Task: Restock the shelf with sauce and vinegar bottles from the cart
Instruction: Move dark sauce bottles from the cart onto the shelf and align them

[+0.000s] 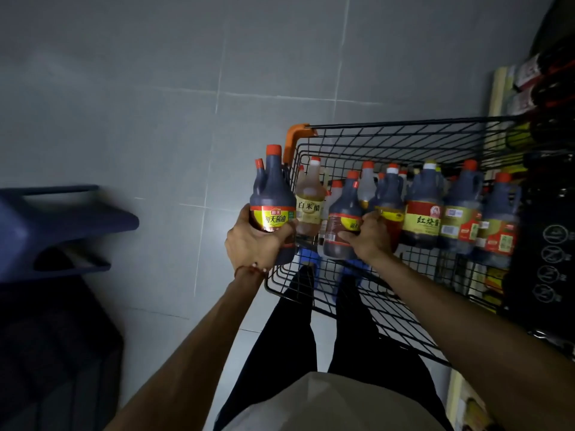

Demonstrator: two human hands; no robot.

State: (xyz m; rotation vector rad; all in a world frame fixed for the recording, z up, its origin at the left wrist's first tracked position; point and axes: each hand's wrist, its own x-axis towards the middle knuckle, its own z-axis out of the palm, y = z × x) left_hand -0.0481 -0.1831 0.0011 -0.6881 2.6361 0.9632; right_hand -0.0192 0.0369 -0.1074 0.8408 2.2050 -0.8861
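Head view: left grip (252, 244) is clenched on a dark soy bottle (272, 197), upright just outside the cart (404, 122) rim. Right grip (368, 234) wraps the belly of a second dark bottle (343, 225), standing in the cart tight against its neighbours. I'd lift it straight up to clear caps and wire, keep both vertical, then swing right to the shelf (497, 88).

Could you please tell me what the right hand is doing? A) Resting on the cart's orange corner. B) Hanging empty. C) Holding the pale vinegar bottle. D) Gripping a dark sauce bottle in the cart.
D: the right hand has its fingers curled round a dark sauce bottle standing among the others in the cart; the left hand grips a second sauce bottle.
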